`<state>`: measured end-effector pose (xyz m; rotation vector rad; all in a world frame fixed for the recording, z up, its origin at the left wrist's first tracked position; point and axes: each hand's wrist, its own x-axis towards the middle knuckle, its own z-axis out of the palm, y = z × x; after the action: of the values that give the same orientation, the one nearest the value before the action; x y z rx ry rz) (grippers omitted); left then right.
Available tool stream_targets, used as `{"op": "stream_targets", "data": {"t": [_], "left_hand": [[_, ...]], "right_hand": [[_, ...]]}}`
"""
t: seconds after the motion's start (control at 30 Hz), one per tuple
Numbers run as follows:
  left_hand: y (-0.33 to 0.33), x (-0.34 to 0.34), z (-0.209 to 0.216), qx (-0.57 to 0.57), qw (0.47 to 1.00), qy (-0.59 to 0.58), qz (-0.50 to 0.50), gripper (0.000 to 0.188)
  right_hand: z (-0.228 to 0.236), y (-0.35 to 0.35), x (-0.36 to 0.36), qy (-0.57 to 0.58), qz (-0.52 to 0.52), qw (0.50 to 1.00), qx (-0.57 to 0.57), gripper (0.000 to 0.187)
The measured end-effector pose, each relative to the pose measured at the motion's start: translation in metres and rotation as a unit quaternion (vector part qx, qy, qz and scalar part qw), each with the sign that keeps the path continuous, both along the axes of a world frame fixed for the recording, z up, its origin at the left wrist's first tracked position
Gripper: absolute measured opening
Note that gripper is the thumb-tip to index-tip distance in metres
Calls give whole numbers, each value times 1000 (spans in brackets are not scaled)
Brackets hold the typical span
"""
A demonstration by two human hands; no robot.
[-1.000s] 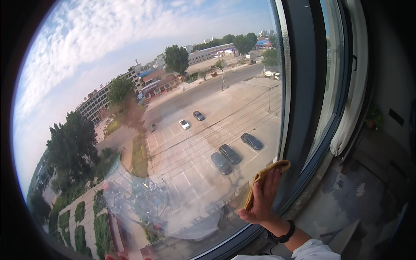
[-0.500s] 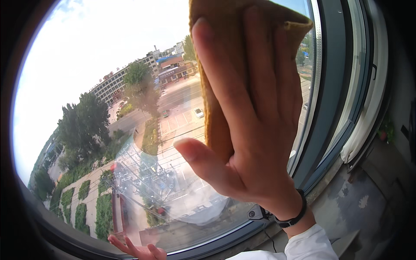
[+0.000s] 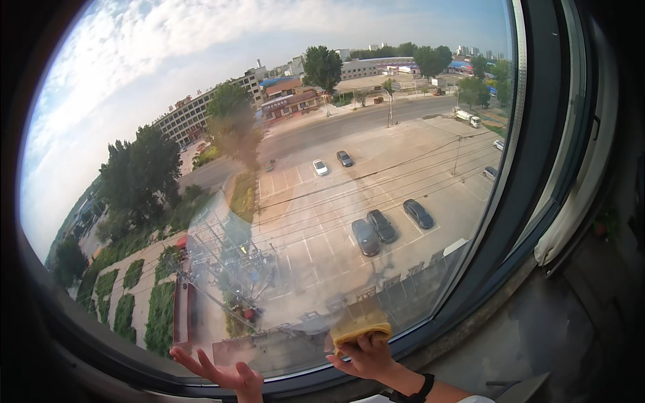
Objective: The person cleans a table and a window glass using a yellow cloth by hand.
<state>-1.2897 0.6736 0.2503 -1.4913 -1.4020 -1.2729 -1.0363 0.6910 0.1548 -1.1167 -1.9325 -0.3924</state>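
A large window pane (image 3: 322, 248) fills most of the view, with a hazy reflection across its lower part. Low on the pane, right of centre, my right hand (image 3: 369, 359) is closed around a folded yellow-brown cloth (image 3: 361, 328). The cloth seems to lie against the glass. A black band circles the right wrist, and a white sleeve shows below it. To the left, at the bottom edge of the glass, my left hand (image 3: 225, 375) has its fingers spread and holds nothing. Whether it touches the pane I cannot tell.
A dark window frame (image 3: 537, 87) runs down the right side and curves along the bottom. Beside it hangs a pale curtain (image 3: 561, 235). Beyond the glass, far below, lie a parking lot with several cars, a road, trees and buildings.
My right hand has come down with the cloth from high on the pane to near its bottom edge. The left hand has shifted slightly right and up, still spread.
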Motion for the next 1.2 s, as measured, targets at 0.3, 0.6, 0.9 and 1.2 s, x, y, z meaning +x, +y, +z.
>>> {"op": "stream_targets", "data": {"t": [0.3,0.6,0.9,1.2], "left_hand": [[6,19,-6,-27,1000,1,-15,73],[9,25,-14,-13,1000,-2,-4,76],[3,41,-13,-7,1000,-24,18,83],[13,48,-18,-5,1000,-24,-2,84]], "right_hand": [[-12,0,-1,23,-11,999,-23,32],[-13,1,4,14,-14,1000,12,31],[-15,-8,8,-1,8,1000,-20,41],[-26,-2,5,-6,-18,1000,9,41]]}}
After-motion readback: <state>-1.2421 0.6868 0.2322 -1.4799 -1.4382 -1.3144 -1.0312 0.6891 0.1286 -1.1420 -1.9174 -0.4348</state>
